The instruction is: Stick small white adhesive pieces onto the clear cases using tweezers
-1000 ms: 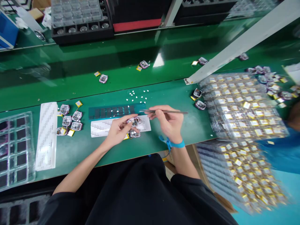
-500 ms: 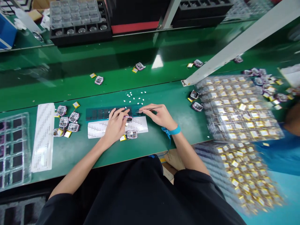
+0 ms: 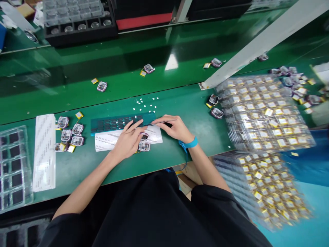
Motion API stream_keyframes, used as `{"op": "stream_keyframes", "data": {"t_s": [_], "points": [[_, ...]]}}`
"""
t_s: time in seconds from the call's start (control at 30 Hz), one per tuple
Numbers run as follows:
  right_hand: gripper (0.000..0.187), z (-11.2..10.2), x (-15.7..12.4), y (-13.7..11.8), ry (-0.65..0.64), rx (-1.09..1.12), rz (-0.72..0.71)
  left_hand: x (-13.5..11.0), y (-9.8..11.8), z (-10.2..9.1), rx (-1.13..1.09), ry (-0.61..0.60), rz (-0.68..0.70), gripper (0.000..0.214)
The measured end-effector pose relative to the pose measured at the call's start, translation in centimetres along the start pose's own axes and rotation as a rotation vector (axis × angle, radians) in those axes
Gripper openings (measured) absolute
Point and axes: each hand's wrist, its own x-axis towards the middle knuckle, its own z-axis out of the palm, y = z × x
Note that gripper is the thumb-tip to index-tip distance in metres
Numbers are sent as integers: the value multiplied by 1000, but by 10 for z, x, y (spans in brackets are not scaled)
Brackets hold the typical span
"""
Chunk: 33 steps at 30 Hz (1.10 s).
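Note:
My left hand (image 3: 130, 139) lies over a blue sheet with black strips (image 3: 109, 125) and a white printed sheet (image 3: 105, 141). Two of its fingers stretch across the blue sheet, while thumb and forefinger are at a small square electronic housing (image 3: 145, 137), seemingly gripping it; the fingers partly cover it. Pinched in my right hand (image 3: 176, 127) is a pair of thin tweezers (image 3: 163, 121), tips pointing left, close to my left fingertips. What the tips touch is too small to make out. A second square housing (image 3: 144, 146) sits just below the first.
Small white pieces (image 3: 144, 104) are scattered beyond the blue sheet. Several housings with batteries (image 3: 66, 135) and a white strip (image 3: 44, 152) lie left, beside a clear tray (image 3: 23, 164). Stacked battery trays (image 3: 257, 113) stand right, behind a slanted white post (image 3: 239, 56).
The housing by my left hand has moved closer to the one below it, and my left forefinger has shifted right. The tweezers lie flatter, nearer my left fingers. The view has shifted slightly.

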Motion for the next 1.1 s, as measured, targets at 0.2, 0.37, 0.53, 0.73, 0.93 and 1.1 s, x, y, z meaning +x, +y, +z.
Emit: {"op": "stream_keyframes", "data": {"t_s": [0.2,0.37,0.53,0.73,0.93,1.1], "points": [[22,9,-8,5,-2,-76,-115,2,-1,2,-109,18,-39,22],[22,7,-6,0,116,-173,-86,2,-3,5,-105,29,-44,23],[21,10,17,-24,236,-145,-178,-2,9,-3,-173,127,66,17],[22,29,53,-46,333,-92,-198,5,-5,-41,-1011,748,-457,13],[25,54,51,-42,202,-130,-271,5,-34,-50,-1310,705,-777,9],[24,59,40,-43,19,-167,-304,3,-29,-45,-1228,816,-729,15]]}}
